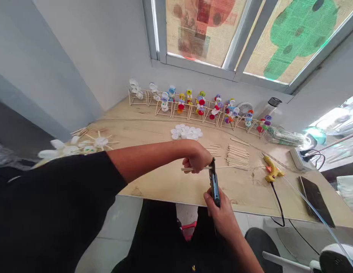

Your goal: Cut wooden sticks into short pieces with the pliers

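My left hand [198,155] is bent over the table, its fingers closed on thin wooden sticks [188,169] lying level. A long end of a stick runs out to the right, past the jaws of a hand cutter with dark jaws and blue-black handles [214,185]. My right hand [223,214] is wrapped round those handles at the table's front edge. The jaws sit across the sticks beside my left fingers; whether they bite into the wood I cannot tell. Beyond lie a bundle of loose sticks [238,156] and a pile of white bottle caps [186,132].
Stick frames with coloured caps [200,108] line the wall. A yellow glue gun [273,172] with a cord and a dark phone [317,201] lie right. A power strip [301,158] stands behind them. White cap-and-stick pieces [99,142] are at left, partly behind my arm.
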The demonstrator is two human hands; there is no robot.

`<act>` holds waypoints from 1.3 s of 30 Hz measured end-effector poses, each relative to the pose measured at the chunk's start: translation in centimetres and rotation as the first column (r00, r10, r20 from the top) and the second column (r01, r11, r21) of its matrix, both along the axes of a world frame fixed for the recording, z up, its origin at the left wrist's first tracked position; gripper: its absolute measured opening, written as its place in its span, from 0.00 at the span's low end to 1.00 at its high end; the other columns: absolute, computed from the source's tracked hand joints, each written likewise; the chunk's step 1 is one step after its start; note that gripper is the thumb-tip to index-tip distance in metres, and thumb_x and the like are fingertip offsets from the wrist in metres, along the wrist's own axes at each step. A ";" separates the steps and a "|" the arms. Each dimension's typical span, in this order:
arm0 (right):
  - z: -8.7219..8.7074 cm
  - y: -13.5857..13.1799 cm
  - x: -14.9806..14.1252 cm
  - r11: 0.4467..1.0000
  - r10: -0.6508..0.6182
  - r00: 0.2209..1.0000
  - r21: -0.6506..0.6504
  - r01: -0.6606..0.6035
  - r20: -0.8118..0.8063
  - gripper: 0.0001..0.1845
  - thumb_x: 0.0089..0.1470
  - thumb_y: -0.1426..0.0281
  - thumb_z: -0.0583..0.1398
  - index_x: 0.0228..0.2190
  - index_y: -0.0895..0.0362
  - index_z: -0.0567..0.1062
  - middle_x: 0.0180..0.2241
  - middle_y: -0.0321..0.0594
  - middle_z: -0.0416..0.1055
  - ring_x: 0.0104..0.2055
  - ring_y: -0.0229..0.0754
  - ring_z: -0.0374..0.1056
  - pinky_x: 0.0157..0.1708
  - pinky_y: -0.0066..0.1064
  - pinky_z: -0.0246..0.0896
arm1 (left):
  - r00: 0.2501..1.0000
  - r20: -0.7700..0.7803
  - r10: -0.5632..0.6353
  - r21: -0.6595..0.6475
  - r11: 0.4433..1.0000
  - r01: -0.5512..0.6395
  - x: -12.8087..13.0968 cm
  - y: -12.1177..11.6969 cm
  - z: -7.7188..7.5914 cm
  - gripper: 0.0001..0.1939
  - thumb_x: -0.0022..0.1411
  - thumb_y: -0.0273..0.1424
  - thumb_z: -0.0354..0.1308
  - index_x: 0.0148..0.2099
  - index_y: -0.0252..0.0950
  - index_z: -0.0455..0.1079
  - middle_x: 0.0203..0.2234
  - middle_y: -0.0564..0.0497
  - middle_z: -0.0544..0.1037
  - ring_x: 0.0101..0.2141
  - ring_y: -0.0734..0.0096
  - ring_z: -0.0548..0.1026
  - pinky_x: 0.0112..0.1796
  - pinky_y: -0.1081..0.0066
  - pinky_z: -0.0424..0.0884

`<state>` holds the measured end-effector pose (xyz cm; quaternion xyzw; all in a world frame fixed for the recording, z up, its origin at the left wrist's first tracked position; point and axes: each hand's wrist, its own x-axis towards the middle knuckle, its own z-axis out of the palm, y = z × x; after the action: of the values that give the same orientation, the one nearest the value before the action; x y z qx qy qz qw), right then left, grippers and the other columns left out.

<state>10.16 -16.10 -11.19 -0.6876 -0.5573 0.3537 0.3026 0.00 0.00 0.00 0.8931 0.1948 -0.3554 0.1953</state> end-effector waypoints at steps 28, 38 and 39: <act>-1.4 2.2 0.1 0.989 -0.122 0.981 0.106 0.107 0.148 0.13 0.53 0.60 0.51 0.24 0.56 0.62 0.17 0.31 0.59 0.20 0.36 0.56 0.21 0.25 0.48 | 0.816 0.572 0.083 0.491 0.762 -0.422 -2.7 -4.4 -5.3 0.09 0.54 0.20 0.48 0.35 0.33 0.67 0.24 0.47 0.75 0.28 0.60 0.74 0.26 0.68 0.66; -1.8 2.4 0.2 0.992 -0.099 0.985 0.093 0.086 0.141 0.12 0.54 0.61 0.51 0.25 0.55 0.60 0.18 0.31 0.60 0.20 0.37 0.58 0.22 0.26 0.50 | 0.569 0.821 -0.036 0.460 0.631 -0.625 -1.6 -5.3 -9.2 0.08 0.58 0.20 0.46 0.38 0.32 0.66 0.24 0.50 0.71 0.27 0.67 0.68 0.30 0.68 0.63; -1.9 2.4 0.2 0.991 -0.100 0.985 0.099 0.087 0.141 0.12 0.54 0.61 0.51 0.25 0.55 0.60 0.18 0.31 0.60 0.20 0.37 0.58 0.22 0.27 0.51 | 0.547 0.835 -0.057 0.461 0.614 -0.640 -1.4 -5.3 -9.6 0.08 0.59 0.21 0.46 0.37 0.32 0.66 0.23 0.50 0.71 0.26 0.68 0.68 0.29 0.68 0.63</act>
<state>10.35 -13.73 -13.08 -0.7223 -0.5608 0.2616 0.3088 -1.43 -5.30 -9.62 0.8977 0.3747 0.2263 -0.0505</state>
